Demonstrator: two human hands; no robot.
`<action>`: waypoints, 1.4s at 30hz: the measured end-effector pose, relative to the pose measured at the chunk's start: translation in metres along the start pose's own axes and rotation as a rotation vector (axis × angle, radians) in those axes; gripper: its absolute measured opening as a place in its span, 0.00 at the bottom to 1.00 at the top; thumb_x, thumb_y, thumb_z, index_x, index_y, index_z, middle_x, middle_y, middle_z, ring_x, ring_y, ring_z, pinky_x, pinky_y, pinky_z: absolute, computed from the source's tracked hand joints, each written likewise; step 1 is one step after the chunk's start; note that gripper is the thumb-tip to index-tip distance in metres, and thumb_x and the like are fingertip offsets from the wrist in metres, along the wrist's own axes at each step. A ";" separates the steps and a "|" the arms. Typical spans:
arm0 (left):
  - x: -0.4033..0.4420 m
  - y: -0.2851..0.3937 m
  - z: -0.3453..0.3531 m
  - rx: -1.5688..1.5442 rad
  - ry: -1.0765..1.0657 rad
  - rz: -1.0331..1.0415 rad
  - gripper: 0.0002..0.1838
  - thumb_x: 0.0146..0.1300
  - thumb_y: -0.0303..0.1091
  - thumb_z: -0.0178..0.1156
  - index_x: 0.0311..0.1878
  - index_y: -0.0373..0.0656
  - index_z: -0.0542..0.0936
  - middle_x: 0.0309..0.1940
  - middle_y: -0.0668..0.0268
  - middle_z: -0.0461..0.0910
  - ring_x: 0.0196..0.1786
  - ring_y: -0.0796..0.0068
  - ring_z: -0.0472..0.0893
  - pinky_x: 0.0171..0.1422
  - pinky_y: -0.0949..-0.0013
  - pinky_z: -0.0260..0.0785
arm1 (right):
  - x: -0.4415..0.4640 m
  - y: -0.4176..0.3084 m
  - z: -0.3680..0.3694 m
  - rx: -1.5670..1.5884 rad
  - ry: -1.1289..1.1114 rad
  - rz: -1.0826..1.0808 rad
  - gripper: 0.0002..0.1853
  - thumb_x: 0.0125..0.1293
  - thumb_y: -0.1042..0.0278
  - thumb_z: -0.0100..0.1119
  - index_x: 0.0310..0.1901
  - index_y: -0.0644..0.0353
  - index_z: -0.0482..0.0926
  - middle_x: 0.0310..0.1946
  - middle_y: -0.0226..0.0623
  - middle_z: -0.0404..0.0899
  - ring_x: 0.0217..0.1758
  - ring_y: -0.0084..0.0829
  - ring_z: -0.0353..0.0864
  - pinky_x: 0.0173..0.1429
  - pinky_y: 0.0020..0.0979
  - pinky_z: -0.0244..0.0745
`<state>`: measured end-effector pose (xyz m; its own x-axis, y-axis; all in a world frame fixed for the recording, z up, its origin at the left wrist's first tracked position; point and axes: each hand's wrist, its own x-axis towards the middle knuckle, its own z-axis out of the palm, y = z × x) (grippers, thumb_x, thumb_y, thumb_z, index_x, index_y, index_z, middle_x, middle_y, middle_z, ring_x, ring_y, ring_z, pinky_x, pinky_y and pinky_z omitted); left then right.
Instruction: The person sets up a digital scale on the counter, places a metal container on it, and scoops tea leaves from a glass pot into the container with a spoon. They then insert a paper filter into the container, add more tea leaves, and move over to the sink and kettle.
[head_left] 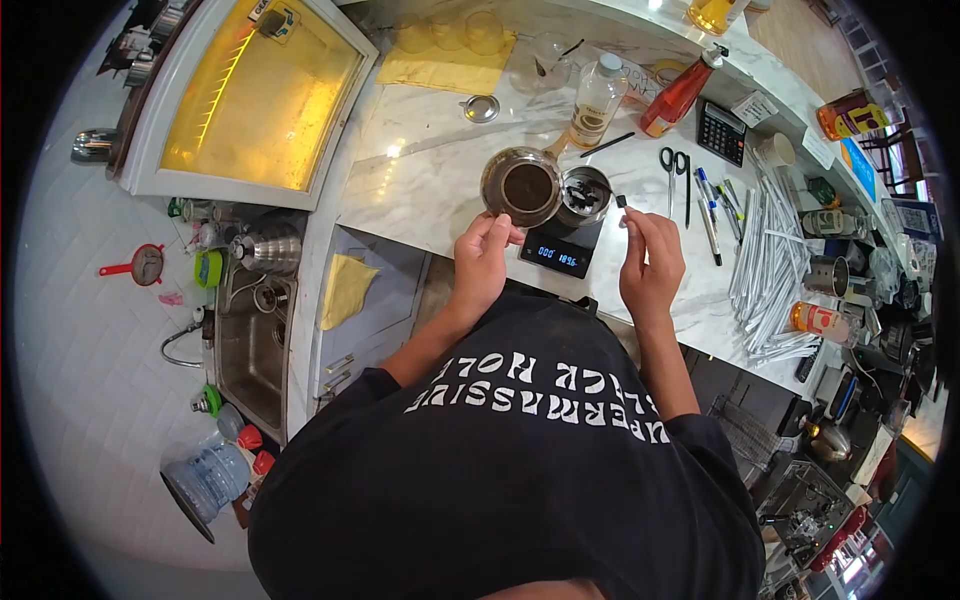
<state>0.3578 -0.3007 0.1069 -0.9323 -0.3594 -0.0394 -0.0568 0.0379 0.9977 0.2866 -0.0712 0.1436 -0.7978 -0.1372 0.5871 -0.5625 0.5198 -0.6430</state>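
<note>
My left hand [482,262] has its fingers closed on the near rim of a round glass vessel [522,188] with dark brown contents. Beside it, a metal cup [584,196] with dark contents stands on a black digital scale [562,247] with lit digits. My right hand [652,262] pinches the dark end of a thin utensil [621,201] just right of the cup; the utensil's other end is hard to make out.
A clear bottle [596,100], a red bottle [680,92] and a calculator [722,133] stand behind. Scissors [671,172], pens [709,215] and many wrapped straws [775,270] lie to the right. A small metal lid [481,108] and yellow cloth [445,66] are behind left.
</note>
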 end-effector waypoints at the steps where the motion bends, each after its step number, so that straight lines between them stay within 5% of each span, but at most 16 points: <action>1: -0.001 0.000 0.000 -0.031 0.003 -0.014 0.23 0.86 0.40 0.51 0.39 0.34 0.84 0.36 0.62 0.85 0.41 0.73 0.85 0.54 0.67 0.76 | 0.000 -0.001 -0.001 -0.006 0.012 -0.007 0.09 0.70 0.80 0.66 0.50 0.62 0.87 0.38 0.41 0.87 0.44 0.44 0.84 0.50 0.39 0.77; 7: -0.003 0.002 0.000 -0.104 -0.001 -0.093 0.23 0.86 0.42 0.51 0.40 0.33 0.84 0.35 0.60 0.86 0.38 0.70 0.86 0.52 0.66 0.77 | 0.005 -0.011 -0.006 0.015 0.024 0.005 0.08 0.73 0.80 0.64 0.51 0.64 0.86 0.40 0.42 0.87 0.44 0.41 0.87 0.50 0.37 0.80; 13: -0.008 0.002 -0.005 -0.099 -0.012 -0.056 0.24 0.86 0.42 0.50 0.39 0.33 0.83 0.35 0.61 0.85 0.37 0.70 0.86 0.51 0.66 0.77 | 0.012 -0.043 -0.009 0.361 0.086 0.321 0.08 0.79 0.77 0.58 0.52 0.67 0.85 0.40 0.45 0.89 0.43 0.30 0.91 0.51 0.29 0.80; 21: 0.002 0.007 -0.035 -0.160 -0.129 -0.058 0.22 0.85 0.40 0.53 0.37 0.33 0.82 0.32 0.64 0.82 0.33 0.75 0.83 0.43 0.70 0.76 | 0.028 -0.076 0.047 0.319 -0.102 0.353 0.08 0.76 0.73 0.63 0.50 0.65 0.87 0.35 0.41 0.90 0.39 0.32 0.91 0.45 0.32 0.80; 28: 0.020 0.013 -0.078 -0.080 -0.223 -0.147 0.23 0.84 0.44 0.56 0.36 0.35 0.82 0.30 0.66 0.82 0.31 0.78 0.82 0.39 0.72 0.74 | 0.036 -0.095 0.075 0.330 -0.236 0.468 0.12 0.74 0.67 0.68 0.53 0.65 0.87 0.35 0.40 0.90 0.35 0.26 0.88 0.40 0.28 0.78; 36: 0.045 -0.020 -0.112 -0.025 -0.320 -0.193 0.24 0.84 0.47 0.55 0.37 0.36 0.83 0.32 0.66 0.83 0.30 0.77 0.83 0.38 0.72 0.73 | 0.017 -0.063 0.062 0.145 0.002 0.555 0.12 0.76 0.69 0.65 0.54 0.67 0.86 0.34 0.37 0.87 0.40 0.24 0.86 0.50 0.28 0.78; 42: 0.059 -0.072 -0.119 0.071 -0.406 -0.240 0.23 0.84 0.48 0.54 0.37 0.39 0.82 0.33 0.65 0.82 0.31 0.75 0.84 0.37 0.70 0.73 | 0.008 -0.013 0.049 -0.343 -0.135 0.344 0.10 0.68 0.65 0.73 0.48 0.56 0.90 0.42 0.39 0.83 0.48 0.42 0.81 0.53 0.41 0.77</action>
<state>0.3490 -0.4354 0.0398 -0.9533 0.0270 -0.3008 -0.2985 0.0674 0.9520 0.2767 -0.1200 0.1329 -0.9581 -0.0058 0.2863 -0.1769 0.7981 -0.5760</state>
